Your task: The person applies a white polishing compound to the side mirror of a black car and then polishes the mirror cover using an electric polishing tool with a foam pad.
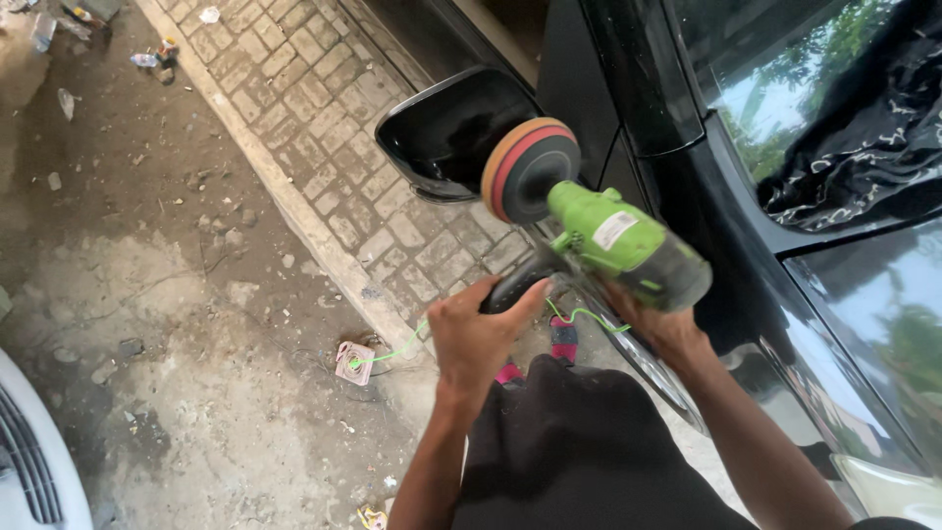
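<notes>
A bright green power polisher (616, 241) with an orange and red foam pad (527, 169) is held against the black side mirror (446, 130) of a black car (785, 285). My left hand (478, 335) grips the polisher's black side handle. My right hand (655, 324) holds the machine's body from underneath, partly hidden by it. A thin green cord (392, 352) runs from the polisher down to a small socket box (353, 362) on the ground.
Paved bricks (324, 108) and a concrete kerb (294, 201) run along the car. Rough dirty ground (167, 324) with scattered litter lies to the left. A white vehicle's edge (29, 461) shows at the lower left. My dark trousers (579, 451) fill the bottom centre.
</notes>
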